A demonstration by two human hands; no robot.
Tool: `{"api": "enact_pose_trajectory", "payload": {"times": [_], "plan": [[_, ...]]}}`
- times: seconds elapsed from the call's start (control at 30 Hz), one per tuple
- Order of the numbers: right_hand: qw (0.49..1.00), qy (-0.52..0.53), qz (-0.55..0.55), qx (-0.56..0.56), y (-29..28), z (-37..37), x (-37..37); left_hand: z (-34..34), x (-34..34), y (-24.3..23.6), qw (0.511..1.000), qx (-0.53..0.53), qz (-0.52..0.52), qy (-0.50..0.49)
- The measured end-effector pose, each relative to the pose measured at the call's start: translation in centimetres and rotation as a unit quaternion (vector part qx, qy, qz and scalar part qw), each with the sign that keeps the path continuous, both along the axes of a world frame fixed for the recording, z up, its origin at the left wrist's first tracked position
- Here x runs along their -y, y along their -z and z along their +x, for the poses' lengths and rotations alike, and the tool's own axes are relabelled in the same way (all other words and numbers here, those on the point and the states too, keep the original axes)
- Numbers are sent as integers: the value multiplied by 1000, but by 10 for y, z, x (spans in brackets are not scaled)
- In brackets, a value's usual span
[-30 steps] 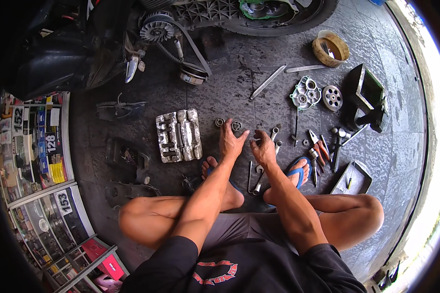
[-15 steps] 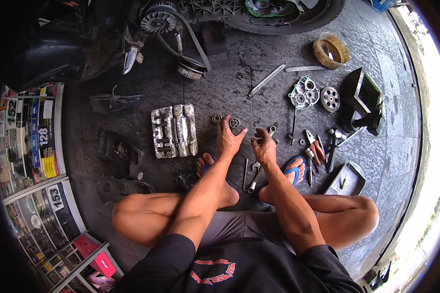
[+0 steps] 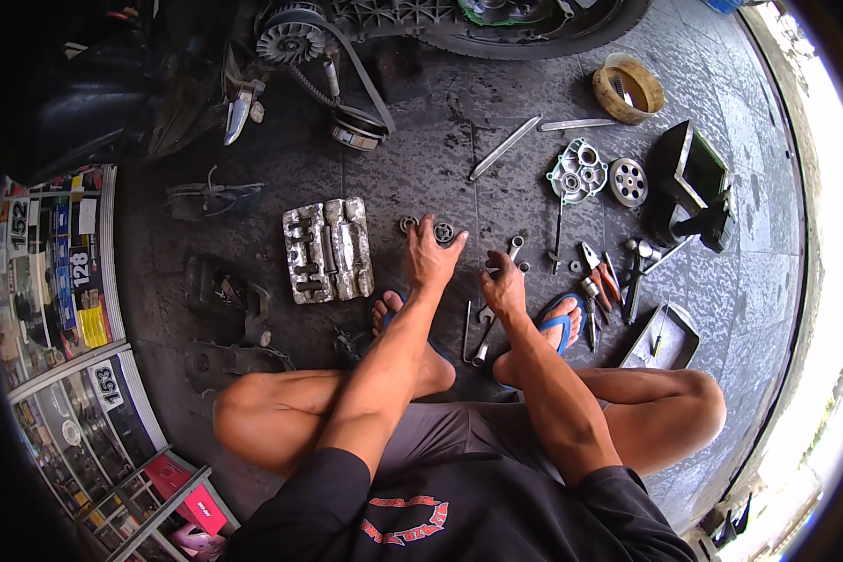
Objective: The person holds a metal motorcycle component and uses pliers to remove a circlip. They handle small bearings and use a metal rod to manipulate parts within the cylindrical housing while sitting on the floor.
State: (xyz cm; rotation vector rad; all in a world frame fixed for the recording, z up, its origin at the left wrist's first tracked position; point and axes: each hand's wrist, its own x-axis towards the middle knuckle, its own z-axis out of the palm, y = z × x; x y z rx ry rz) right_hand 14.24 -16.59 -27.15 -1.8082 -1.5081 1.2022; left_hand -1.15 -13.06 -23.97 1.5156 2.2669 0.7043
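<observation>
My left hand (image 3: 431, 258) reaches down over the floor with thumb and fingers spread on either side of a round metal bearing (image 3: 443, 231), which lies on the floor. A smaller ring-shaped bearing (image 3: 408, 224) sits just left of my fingertips. Loosely curled, my right hand (image 3: 503, 286) hovers with thumb and forefinger apart and nothing visible between them. Beyond its fingers the ring end of a spanner (image 3: 516, 245) shows. An open-ended spanner (image 3: 486, 317) and a thin hex key (image 3: 467, 330) lie between my feet.
A pitted metal block (image 3: 328, 250) lies left. At right are a gear cover (image 3: 578, 174), a holed disc (image 3: 628, 182), pliers (image 3: 601, 276), a hammer (image 3: 639, 267), a shallow tray (image 3: 684, 342) and a black box (image 3: 701, 164). A motorcycle wheel (image 3: 543, 45) stands at the far side.
The whole view has shifted slightly. My left thumb has moved forward, closer beside the bearing, which stays in place on the floor. My right hand has barely moved.
</observation>
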Motion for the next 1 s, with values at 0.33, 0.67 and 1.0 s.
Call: {"api": "enact_pose_trajectory", "payload": {"times": [0.33, 0.67, 1.0], "plan": [[1000, 17, -20, -3, -5, 0, -2, 5, -3, -7, 996, -6, -90, -10], [997, 16, -72, -16, -6, 3, -4, -4, -3, 17, 1000, 23, 14, 12], [703, 252, -305, -590, -1, -21, -19, 1, 18, 25, 964, 264, 10, 24]]}}
